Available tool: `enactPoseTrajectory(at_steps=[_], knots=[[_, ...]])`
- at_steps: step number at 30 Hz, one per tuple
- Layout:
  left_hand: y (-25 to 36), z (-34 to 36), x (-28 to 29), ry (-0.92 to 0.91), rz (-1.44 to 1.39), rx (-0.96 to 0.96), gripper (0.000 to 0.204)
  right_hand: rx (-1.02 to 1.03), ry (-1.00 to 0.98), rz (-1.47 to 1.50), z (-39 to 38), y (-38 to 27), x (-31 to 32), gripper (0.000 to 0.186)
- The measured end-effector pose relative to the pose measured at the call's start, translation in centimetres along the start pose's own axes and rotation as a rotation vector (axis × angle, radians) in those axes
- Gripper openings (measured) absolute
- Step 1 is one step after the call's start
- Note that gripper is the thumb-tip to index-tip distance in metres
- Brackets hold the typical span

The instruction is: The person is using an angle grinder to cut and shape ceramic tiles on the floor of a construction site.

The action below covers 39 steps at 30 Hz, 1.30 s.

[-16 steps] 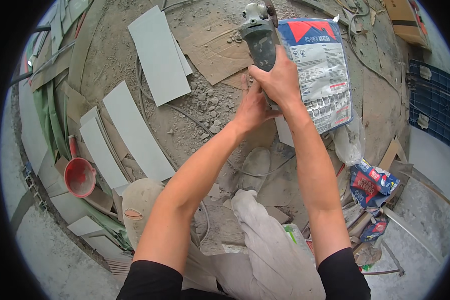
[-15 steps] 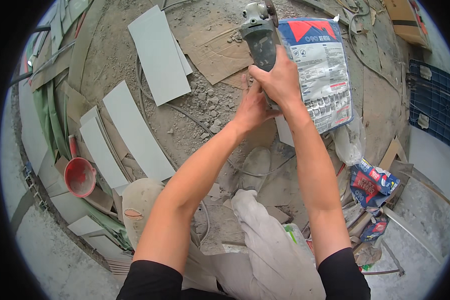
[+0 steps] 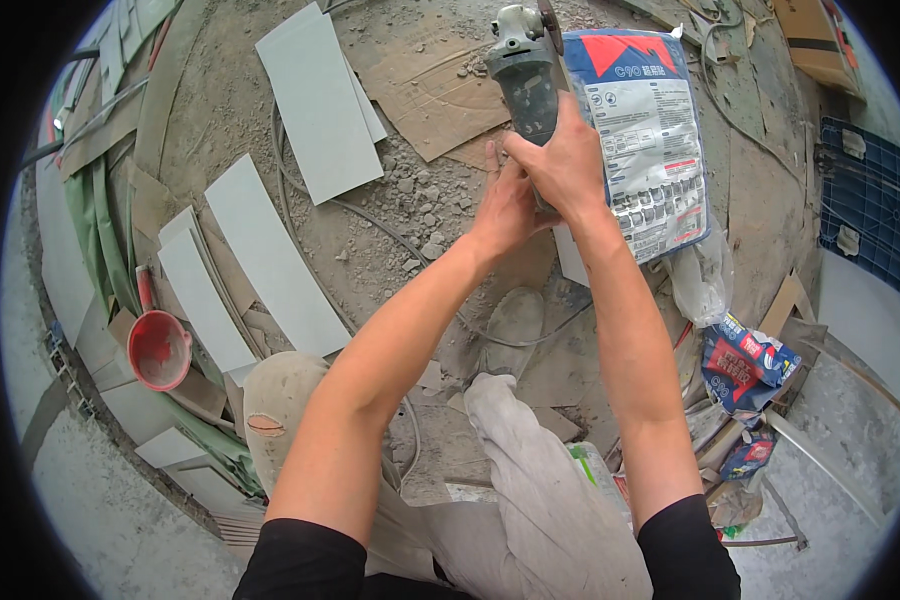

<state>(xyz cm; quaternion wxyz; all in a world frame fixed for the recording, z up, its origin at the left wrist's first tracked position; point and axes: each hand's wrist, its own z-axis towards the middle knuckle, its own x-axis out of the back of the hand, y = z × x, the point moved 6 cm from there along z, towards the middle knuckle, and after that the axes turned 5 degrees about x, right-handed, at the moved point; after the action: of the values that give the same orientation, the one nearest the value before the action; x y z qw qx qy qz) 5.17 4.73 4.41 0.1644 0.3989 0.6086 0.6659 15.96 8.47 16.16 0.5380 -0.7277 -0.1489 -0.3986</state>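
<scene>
An angle grinder (image 3: pixel 526 95) with a grey metal head and dark body is held out in front of me, its disc (image 3: pixel 550 25) turned edge-on at the top right. My right hand (image 3: pixel 568 165) wraps round the lower part of its body. Just below and to the left, my left hand (image 3: pixel 508 207) is closed about the rear end, which the fingers largely hide. Right beside the tool lies a blue and white printed bag (image 3: pixel 650 150) with red patches. Under my hands, a pale tile piece (image 3: pixel 570 255) partly shows.
Pale tiles (image 3: pixel 320 110) and long cut strips (image 3: pixel 270 260) lie on the dusty floor to the left, near rubble (image 3: pixel 415 205) and cardboard (image 3: pixel 440 95). A red dipper (image 3: pixel 160 350) sits at far left. Cables cross the ground; a blue plastic pallet (image 3: pixel 870 205) stands at right.
The grinder and my hands have shifted very slightly to the right, with the same grip. The whole view has moved a little; the things on the floor stay put.
</scene>
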Motion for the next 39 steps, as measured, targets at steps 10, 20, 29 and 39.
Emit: enactPoseTrajectory(at_steps=[10, 20, 29, 39], knots=[[0.0, 0.0, -0.5, 0.024, -0.103, 0.036, 0.113, 0.019, 0.019, 0.035, -0.8, 0.4, 0.4, 0.060], [-2.5, -0.2, -1.2, -0.075, -0.346, 0.149, 0.113, 0.009, -0.002, 0.085, -1.5, 0.1, 0.3, 0.061], [-0.8, -0.3, -0.3, 0.063, 0.239, -0.034, 0.116, 0.017, 0.014, 0.070, -2.2, 0.5, 0.4, 0.058], [-1.1, -0.1, -0.4, 0.040, 0.187, 0.009, 0.120, 0.027, 0.016, 0.105, -3.3, 0.6, 0.8, 0.054]])
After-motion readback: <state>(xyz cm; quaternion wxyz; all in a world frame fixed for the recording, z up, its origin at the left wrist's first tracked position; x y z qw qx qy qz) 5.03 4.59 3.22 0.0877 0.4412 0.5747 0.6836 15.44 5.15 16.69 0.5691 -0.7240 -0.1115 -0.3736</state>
